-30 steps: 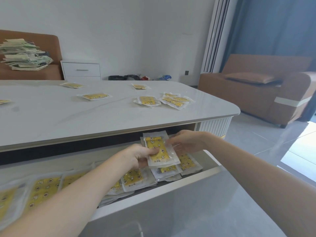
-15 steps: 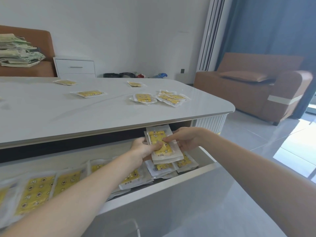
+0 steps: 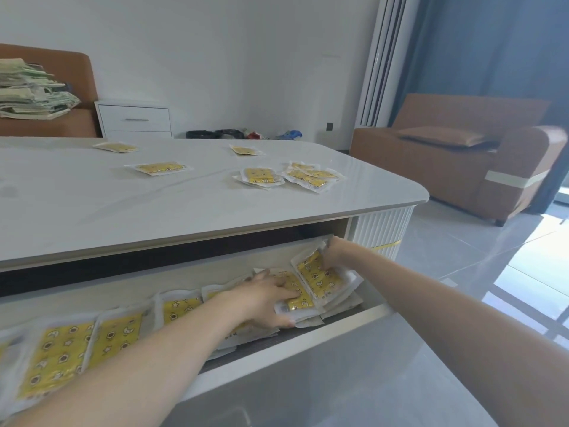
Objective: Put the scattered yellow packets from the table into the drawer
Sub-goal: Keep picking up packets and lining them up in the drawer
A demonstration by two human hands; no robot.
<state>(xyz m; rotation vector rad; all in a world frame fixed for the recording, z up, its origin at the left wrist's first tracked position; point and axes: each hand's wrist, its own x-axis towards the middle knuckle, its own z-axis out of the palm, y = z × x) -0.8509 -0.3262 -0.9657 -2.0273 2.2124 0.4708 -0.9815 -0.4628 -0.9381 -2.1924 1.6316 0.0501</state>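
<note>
Two-handed in the open drawer (image 3: pixel 308 338): clamping a stack of yellow packets (image 3: pixel 297 305) with the left hand (image 3: pixel 264 300), fingers over, thumb under; touching the tilted packet (image 3: pixel 318 277) just right of that grip with the right hand (image 3: pixel 334 251), pinched or pressed, hard to tell. Left of the grip, lined with more packets (image 3: pixel 117 337); above and beyond, strewn with loose packets (image 3: pixel 261 177) across the table (image 3: pixel 154 217).

Scattered yellow packets (image 3: pixel 160 168) flat on white table (image 3: pixel 92 211), more overlapping in open drawer (image 3: pixel 308 338)
</note>
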